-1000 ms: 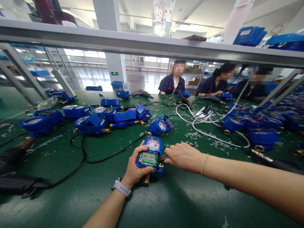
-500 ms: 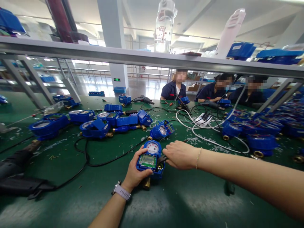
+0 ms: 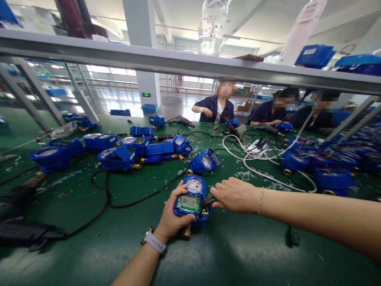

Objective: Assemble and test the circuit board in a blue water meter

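Note:
My left hand (image 3: 175, 214) is closed round a blue water meter (image 3: 195, 184), thumb along its lower edge and fingers on its left side. The meter's lid is off. Its round dial, a green circuit board with a small display (image 3: 189, 203) and a brass pipe end (image 3: 186, 232) show. My right hand (image 3: 232, 195) is closed in a pinch at the meter's right side. A small dark-grey piece (image 3: 207, 201) reaches from its fingertips into the open housing; its kind cannot be made out. Another open blue meter (image 3: 205, 161) lies just behind.
Several blue meters (image 3: 119, 159) lie to the left and more are piled at right (image 3: 336, 159). A black hot-air tool (image 3: 26, 226) lies at front left, with its cable (image 3: 108, 194) across the table. White cables (image 3: 253, 169) run behind my right hand. A shelf (image 3: 166, 59) spans overhead. Co-workers (image 3: 214, 107) sit opposite.
The view has shifted slightly. My right hand has moved a little rightward with the dark piece, still at the meter. The display's figures look different. A co-worker opposite has raised an arm.

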{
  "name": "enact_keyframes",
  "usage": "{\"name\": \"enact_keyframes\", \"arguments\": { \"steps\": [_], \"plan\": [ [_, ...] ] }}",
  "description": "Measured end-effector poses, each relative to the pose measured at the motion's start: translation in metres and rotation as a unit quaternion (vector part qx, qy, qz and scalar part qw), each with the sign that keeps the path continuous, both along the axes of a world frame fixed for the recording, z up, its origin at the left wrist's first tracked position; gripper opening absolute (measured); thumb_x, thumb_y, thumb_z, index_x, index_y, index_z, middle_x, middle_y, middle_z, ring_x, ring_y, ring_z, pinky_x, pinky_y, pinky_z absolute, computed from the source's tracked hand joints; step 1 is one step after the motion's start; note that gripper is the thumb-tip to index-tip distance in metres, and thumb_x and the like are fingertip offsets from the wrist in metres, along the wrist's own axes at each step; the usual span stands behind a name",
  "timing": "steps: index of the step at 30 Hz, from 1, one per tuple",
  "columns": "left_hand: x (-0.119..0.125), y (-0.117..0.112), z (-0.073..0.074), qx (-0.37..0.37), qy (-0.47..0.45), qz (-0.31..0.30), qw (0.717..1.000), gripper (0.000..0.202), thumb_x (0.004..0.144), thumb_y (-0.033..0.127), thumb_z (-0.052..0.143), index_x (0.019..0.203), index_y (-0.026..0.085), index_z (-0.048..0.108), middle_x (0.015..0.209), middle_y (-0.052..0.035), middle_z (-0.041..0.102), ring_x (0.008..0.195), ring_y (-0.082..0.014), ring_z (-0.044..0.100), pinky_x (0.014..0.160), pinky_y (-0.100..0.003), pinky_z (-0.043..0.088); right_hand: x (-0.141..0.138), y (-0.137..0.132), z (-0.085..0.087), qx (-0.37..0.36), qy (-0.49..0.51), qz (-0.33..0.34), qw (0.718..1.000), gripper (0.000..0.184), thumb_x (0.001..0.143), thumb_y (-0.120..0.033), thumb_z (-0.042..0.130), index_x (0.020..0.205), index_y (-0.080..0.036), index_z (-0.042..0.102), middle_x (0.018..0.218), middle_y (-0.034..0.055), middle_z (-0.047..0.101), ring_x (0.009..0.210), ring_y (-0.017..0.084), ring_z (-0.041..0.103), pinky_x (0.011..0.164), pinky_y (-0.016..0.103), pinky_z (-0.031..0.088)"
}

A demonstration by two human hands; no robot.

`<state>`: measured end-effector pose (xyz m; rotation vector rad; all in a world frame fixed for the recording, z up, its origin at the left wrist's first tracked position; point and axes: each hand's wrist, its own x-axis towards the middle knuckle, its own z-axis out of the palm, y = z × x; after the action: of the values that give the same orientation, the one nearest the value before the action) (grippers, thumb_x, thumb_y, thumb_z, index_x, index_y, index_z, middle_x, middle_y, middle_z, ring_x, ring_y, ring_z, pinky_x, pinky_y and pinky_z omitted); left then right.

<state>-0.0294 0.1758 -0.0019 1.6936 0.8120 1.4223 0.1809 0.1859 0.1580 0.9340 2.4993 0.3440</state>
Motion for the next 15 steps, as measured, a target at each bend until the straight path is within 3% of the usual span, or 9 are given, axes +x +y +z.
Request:
{"name": "enact_keyframes", "arguments": {
  "steps": [8,15],
  "plan": [
    [0.001,0.001,-0.006,0.000,-0.019,-0.001,1.000,0.066,0.066,0.054,0.079,0.117,0.024,0.050,0.134,-0.0126,0.055,0.145,-0.0375,0.023,0.114,-0.059,0.024,0.007,-0.007,-0.008,0.011,0.034,-0.026,0.999,0.026,0.096,-0.042,0.055,0.095,-0.016,0.058,0.086,0.0069,0.065,0.073,0.024,0.064,0.055,0.028,0.035],
    [0.005,0.000,-0.001,0.004,-0.014,-0.001,1.000,0.064,0.066,0.056,0.078,0.115,0.024,0.051,0.132,-0.0132,0.056,0.143,-0.0386,0.027,0.113,-0.060,0.026,0.016,-0.015,-0.017,0.025,0.055,-0.045,0.997,0.023,0.095,-0.040,0.057,0.094,-0.018,0.057,0.086,0.0066,0.064,0.074,0.025,0.064,0.058,0.030,0.038]
  ]
}}
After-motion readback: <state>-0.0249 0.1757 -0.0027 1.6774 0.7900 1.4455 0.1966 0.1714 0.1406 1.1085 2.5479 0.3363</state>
